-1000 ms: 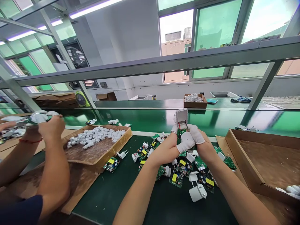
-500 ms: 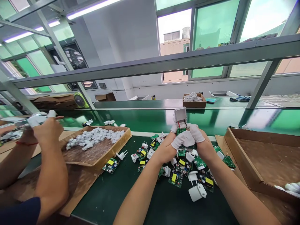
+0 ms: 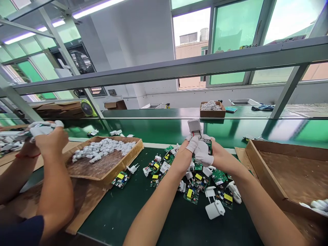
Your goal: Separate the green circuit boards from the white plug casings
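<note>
My left hand (image 3: pixel 192 145), with white coverings on its fingers, is closed around a white plastic charger housing (image 3: pixel 194 126), whose open side faces me. Red and dark wires run from the housing to a green circuit board (image 3: pixel 209 146). My right hand (image 3: pixel 207 153), its fingertips also covered in white, grips that board close against the left. Fingers hide much of both parts. Below lies a pile of circuit boards (image 3: pixel 201 182) with yellow components and white plug parts. A white charger (image 3: pixel 214 209) rests at the pile's front, and a bundled white cable (image 3: pixel 234 192) beside my right forearm.
Left stands a cardboard tray (image 3: pixel 102 176) of small white pieces; one board with a plug (image 3: pixel 121 178) lies beside it. A larger cardboard box (image 3: pixel 289 171) is on the right. A co-worker's hands (image 3: pixel 48 135) work at far left. A metal rail (image 3: pixel 164 73) crosses ahead.
The housing has tipped and shifted slightly left. My right hand has turned, and the board shows more at its right side. The white cable has come into view. The co-worker's hands have shifted a little.
</note>
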